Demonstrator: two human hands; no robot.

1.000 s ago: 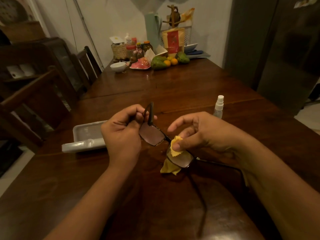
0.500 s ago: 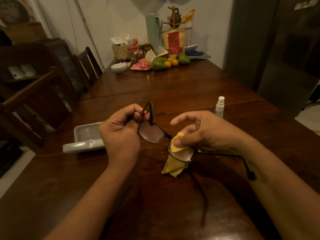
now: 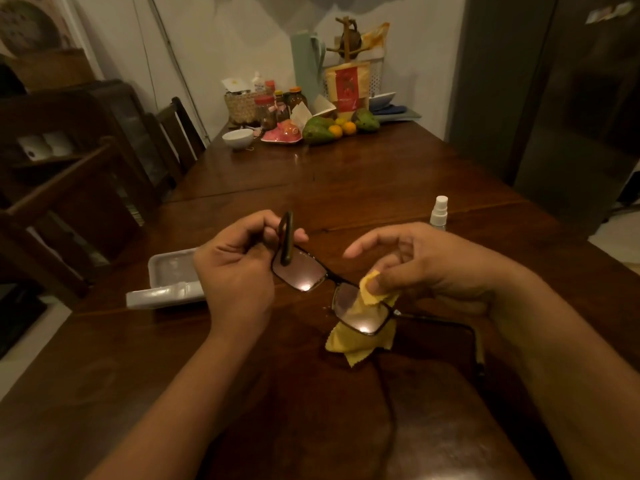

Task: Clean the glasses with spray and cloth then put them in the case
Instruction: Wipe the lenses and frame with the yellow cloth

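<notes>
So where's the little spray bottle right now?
In the head view, the spray bottle stands upright on the wooden table, right of centre, just beyond the right hand and not held.

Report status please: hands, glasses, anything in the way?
Left hand holds glasses by frame. Right hand pinches cloth on one lens. Case open, spray bottle upright; nothing blocks.

Left hand [image 3: 235, 271] grips glasses [image 3: 322, 282]; right hand [image 3: 426, 268] pinches cloth [image 3: 363, 337]
</notes>
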